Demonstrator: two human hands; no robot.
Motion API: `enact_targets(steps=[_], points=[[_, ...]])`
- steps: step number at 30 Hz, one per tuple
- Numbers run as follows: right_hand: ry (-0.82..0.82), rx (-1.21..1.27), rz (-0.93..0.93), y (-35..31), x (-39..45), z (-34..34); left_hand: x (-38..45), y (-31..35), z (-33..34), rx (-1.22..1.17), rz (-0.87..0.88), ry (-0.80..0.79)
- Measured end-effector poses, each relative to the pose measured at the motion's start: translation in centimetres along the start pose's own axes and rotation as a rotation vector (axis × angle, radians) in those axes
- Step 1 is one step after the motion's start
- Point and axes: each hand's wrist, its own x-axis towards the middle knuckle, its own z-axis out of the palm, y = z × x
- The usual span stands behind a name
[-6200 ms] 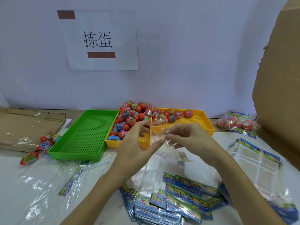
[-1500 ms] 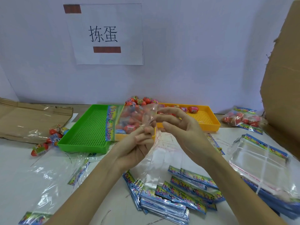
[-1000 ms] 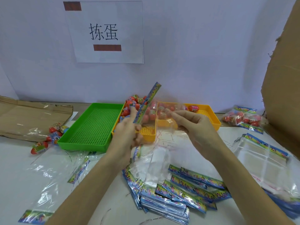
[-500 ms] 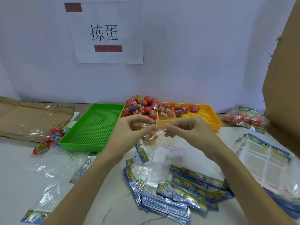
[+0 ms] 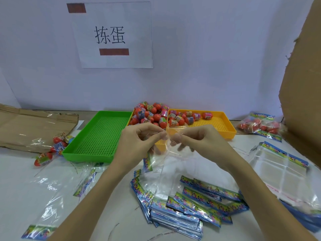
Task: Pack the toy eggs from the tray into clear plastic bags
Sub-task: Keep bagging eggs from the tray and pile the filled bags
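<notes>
1. Left hand [image 5: 137, 145] is pinching the top edge of a clear plastic bag [image 5: 163, 164] between thumb and curled fingers, just in front of the yellow tray [image 5: 224, 131].
2. Right hand [image 5: 199, 143] is pinching the same edge from the other side, fingertips nearly meeting the left ones, lower fingers curling behind the film.
3. Bag is hanging down from both hands, its printed header low on the left side; nothing showing inside it.
4. Toy eggs [image 5: 152, 115] are sitting piled at the left end of the yellow tray, some spreading along its back wall.
5. Green tray [image 5: 102, 134] is lying touching the yellow tray's left side.
6. Loose eggs [image 5: 57, 145] are lying left of the green tray, well apart from the yellow tray.
7. Filled bag [image 5: 258, 126] is lying right of the yellow tray.
8. Stack of flat bags [image 5: 182, 209] is lying in front of the yellow tray, below the hands.
9. Paper sign [image 5: 112, 35] is hanging on the wall behind the yellow tray.
</notes>
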Motion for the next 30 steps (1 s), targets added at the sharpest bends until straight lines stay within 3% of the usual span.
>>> enact_targets(steps=[10,15,21,26,30], points=[[0.023,0.080,0.006,-0.1,0.1,-0.1,-0.1,-0.1,0.0,0.106,0.052,0.009],[-0.047,0.443,0.132,-0.3,0.0,0.7,0.0,-0.5,0.0,0.137,0.081,0.060],[-0.211,0.706,0.340,0.1,0.0,0.9,-0.1,-0.2,0.3,0.213,0.143,0.102],[-0.217,0.613,0.306,0.5,0.2,1.0,-0.1,0.3,0.1,0.224,0.132,0.139],[-0.181,0.324,0.206,0.5,0.2,1.1,0.1,0.6,-0.7,0.276,0.119,0.174]])
